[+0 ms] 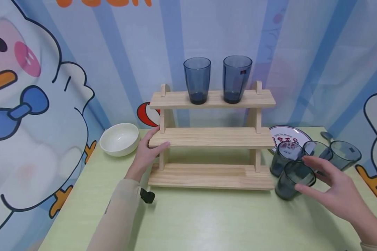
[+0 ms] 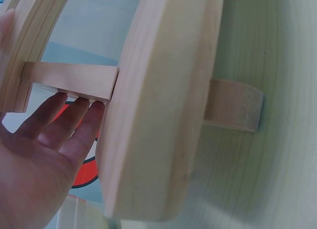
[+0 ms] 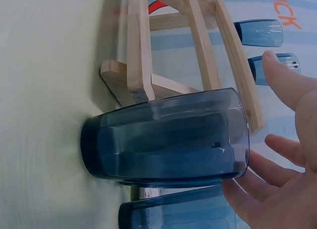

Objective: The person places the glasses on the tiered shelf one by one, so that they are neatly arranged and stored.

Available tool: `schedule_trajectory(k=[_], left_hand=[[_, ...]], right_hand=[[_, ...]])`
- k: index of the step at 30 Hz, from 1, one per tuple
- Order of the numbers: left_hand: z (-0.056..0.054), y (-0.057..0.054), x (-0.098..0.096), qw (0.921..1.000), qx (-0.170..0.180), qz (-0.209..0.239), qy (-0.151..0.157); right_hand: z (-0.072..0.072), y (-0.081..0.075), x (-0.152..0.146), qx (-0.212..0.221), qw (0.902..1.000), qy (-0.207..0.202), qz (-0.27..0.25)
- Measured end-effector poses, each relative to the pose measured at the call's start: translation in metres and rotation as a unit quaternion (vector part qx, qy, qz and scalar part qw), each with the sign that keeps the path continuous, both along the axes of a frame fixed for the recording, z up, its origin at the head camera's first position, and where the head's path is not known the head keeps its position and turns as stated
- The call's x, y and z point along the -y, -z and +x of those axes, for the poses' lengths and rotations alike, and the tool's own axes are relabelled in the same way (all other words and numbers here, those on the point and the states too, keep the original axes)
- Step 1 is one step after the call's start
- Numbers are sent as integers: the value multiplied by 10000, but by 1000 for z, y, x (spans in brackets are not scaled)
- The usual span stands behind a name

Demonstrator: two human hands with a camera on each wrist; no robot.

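A three-tier wooden shelf [image 1: 212, 136] stands mid-table, with two blue-tinted drinking glasses [image 1: 197, 80] upright on its top tier. My left hand [image 1: 146, 150] grips the left end of the middle board, thumb in front; its fingers [image 2: 77, 120] reach behind against the side support [image 2: 74, 80]. At the right, several more tinted glasses stand grouped on the table. My right hand [image 1: 336, 188] is at the nearest glass [image 1: 293, 181], thumb and fingers spread around its rim. In the right wrist view the fingertips are right at the rim of this glass [image 3: 168, 140], while the thumb stands away from it.
A white bowl [image 1: 120, 139] sits left of the shelf. Behind the grouped glasses lie a printed plate [image 1: 296, 134] and a spoon [image 1: 326, 136]. A striped cartoon curtain [image 1: 122, 69] hangs behind the pale green table [image 1: 188, 219].
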State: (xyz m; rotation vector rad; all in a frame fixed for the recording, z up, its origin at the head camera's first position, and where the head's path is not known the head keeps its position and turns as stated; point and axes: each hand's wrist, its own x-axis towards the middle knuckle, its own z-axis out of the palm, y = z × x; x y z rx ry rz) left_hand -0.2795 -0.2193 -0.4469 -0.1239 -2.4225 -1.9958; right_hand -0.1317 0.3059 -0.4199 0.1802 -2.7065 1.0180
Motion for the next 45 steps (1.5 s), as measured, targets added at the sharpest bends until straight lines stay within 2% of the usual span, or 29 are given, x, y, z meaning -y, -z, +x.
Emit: schedule_trajectory(k=[5, 9, 23, 30, 45], left_hand=[[-1, 0, 0, 10000, -27, 11, 13], [-1, 0, -1, 10000, -71, 21, 25], [-2, 2, -2, 9999, -65, 92, 45], [-3, 2, -2, 9999, -112, 112, 49], [0, 1, -1, 9999, -113, 103, 29]], right_hand=[[0, 4, 2, -108, 9998, 175, -18], [1, 9, 2, -24, 9994, 341, -77], [-1, 29, 5, 845, 9910, 699, -761], [-4, 35, 8, 745, 9883, 611, -1184], [-5, 46, 8, 681, 9821, 397, -1711]])
